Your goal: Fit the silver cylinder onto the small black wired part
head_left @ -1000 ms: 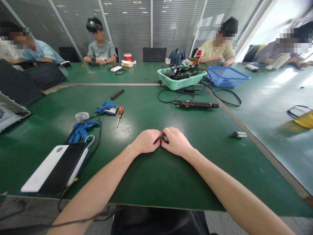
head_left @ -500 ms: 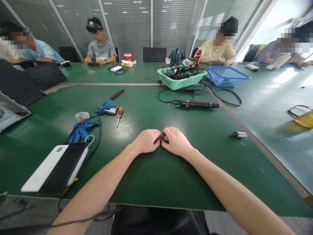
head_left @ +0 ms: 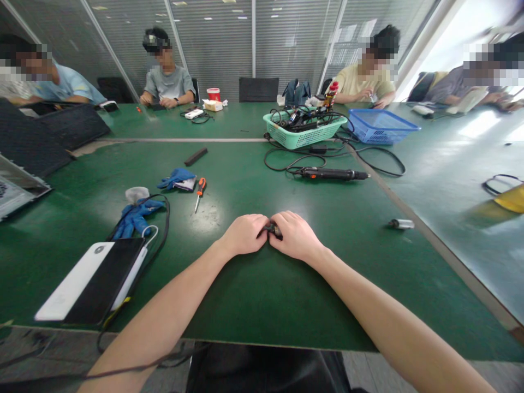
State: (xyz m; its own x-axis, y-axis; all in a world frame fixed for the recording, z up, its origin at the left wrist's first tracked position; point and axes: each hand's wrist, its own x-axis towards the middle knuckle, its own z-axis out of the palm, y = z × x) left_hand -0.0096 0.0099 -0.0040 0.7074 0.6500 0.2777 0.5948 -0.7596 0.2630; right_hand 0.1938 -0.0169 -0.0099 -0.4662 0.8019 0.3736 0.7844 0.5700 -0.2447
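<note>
My left hand (head_left: 244, 233) and my right hand (head_left: 295, 234) rest side by side on the green table (head_left: 254, 284), fingers curled. Both close on a small dark part (head_left: 272, 228) held between them; most of it is hidden by the fingers. An orange-handled screwdriver (head_left: 199, 193) lies a little ahead and to the left. A black electric screwdriver (head_left: 331, 174) with its cable lies farther ahead on the right.
Blue gloves (head_left: 137, 215), a white cup (head_left: 137, 193), a black and white device (head_left: 92, 279) with cables lie at left. A small metal cylinder (head_left: 401, 224) lies at right. A green basket (head_left: 303, 131) and a blue basket (head_left: 382, 127) stand behind. Several people sit around the far tables.
My hands stay pressed together on the small part; the view has shifted very slightly. Nothing else has moved.
</note>
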